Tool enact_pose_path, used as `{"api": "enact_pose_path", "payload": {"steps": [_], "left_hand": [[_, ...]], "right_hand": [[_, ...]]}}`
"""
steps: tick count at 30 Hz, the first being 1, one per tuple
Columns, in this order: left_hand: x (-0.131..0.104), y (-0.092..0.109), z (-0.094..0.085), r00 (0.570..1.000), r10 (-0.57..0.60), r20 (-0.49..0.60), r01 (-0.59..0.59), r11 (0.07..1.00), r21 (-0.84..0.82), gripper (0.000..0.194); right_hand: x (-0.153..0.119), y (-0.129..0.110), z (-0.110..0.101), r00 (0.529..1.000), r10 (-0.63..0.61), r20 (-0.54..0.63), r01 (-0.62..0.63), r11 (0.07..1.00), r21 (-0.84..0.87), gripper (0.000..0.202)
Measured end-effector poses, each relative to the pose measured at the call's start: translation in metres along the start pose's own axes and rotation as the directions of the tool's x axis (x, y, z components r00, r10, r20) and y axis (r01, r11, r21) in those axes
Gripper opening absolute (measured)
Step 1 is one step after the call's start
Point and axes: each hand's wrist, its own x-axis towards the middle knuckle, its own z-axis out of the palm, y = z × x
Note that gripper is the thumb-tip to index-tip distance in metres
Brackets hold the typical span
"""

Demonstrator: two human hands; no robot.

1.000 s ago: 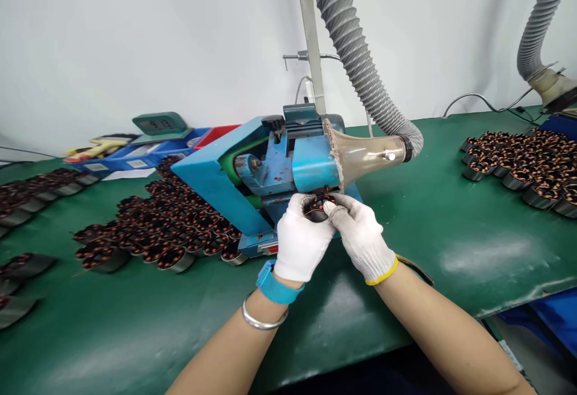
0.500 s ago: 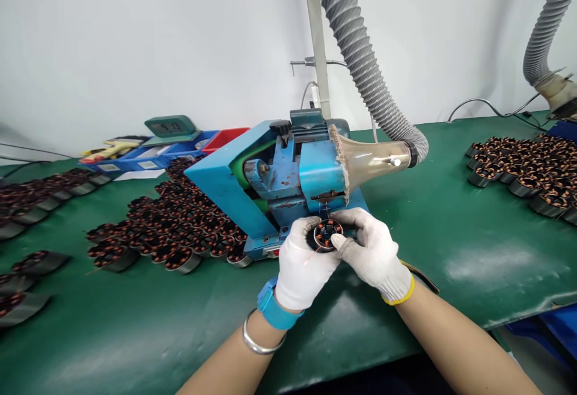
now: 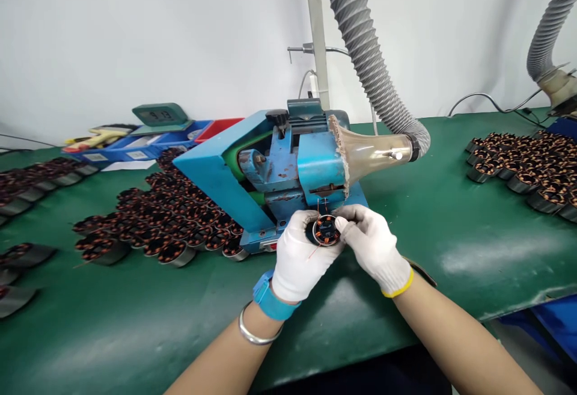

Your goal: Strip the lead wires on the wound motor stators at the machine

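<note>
My left hand (image 3: 303, 257), in a white glove, is closed around a small round motor stator (image 3: 326, 231) with copper windings inside a metal ring. Its open face is turned toward me. Thin copper wires rise from its top edge, and one loose wire sticks out at the lower left. My gloved right hand (image 3: 372, 244) grips the stator's right rim, thumb in front and fingers partly hidden behind. Just beyond the stator stands a blue belt-driven machine (image 3: 321, 163), whose slotted guard is close to the wire ends.
A clear funnel (image 3: 372, 157) joins the machine to a grey ribbed hose (image 3: 367, 52). Stators (image 3: 148, 220) crowd the green table (image 3: 180, 323) at left; another group (image 3: 532, 169) stands at right. Blue bins (image 3: 139, 150) and a green digital clock (image 3: 161, 115) are at the back left.
My right thumb has shifted from the stator's lower face up to its right rim. The stator remains in both hands by the machine. The view has shifted slightly.
</note>
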Motion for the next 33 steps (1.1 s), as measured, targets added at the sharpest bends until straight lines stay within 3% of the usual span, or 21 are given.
{"api": "enact_pose_path", "payload": {"steps": [3,6,8,10,12,14,17,22,26,29,33], "left_hand": [[0.000,0.003,0.000,1.000,0.011,-0.001,-0.011,1.000,0.025,0.037],[-0.002,0.005,0.001,0.999,0.015,-0.041,-0.011,0.996,0.086,0.044],[-0.001,0.004,0.002,0.996,-0.004,-0.087,0.014,0.992,0.122,0.047],[0.000,0.001,0.002,0.994,-0.043,-0.103,0.054,0.992,0.111,0.048],[0.003,-0.003,0.003,0.994,-0.055,-0.092,0.060,0.997,0.049,0.047],[0.005,-0.006,0.003,0.997,-0.029,-0.074,0.028,1.000,-0.011,0.044],[0.005,-0.007,0.004,0.998,-0.029,-0.055,0.025,0.997,-0.076,0.041],[0.006,0.002,0.006,0.984,-0.178,0.018,0.176,0.940,-0.292,0.048],[0.014,0.008,0.005,0.956,-0.276,-0.099,0.247,0.940,-0.234,0.047],[0.020,0.010,0.006,0.953,-0.252,-0.166,0.217,0.955,-0.204,0.045],[0.024,0.008,0.008,0.965,-0.194,-0.178,0.171,0.976,-0.136,0.046]], "right_hand": [[0.003,-0.001,-0.001,0.998,0.003,-0.068,0.003,0.997,0.083,0.022],[0.017,-0.001,-0.014,0.959,0.012,-0.285,0.104,0.915,0.389,0.023],[0.023,0.000,-0.021,0.929,0.002,-0.370,0.169,0.887,0.430,0.026],[0.020,0.001,-0.020,0.965,-0.008,-0.260,0.076,0.965,0.253,0.028],[0.010,0.004,-0.010,0.999,0.008,-0.032,-0.008,1.000,-0.014,0.038],[-0.001,0.008,0.003,0.993,-0.002,0.122,0.019,0.990,-0.138,0.056],[-0.005,0.012,0.013,0.983,-0.036,0.179,0.052,0.995,-0.087,0.057],[0.009,0.010,0.005,0.966,-0.027,0.258,0.012,0.998,0.059,0.051],[0.017,0.010,0.007,0.963,-0.084,0.257,0.050,0.989,0.137,0.048],[0.020,0.013,0.012,0.960,-0.086,0.268,0.032,0.979,0.201,0.045],[0.023,0.016,0.013,0.958,-0.082,0.276,-0.007,0.952,0.306,0.045]]}}
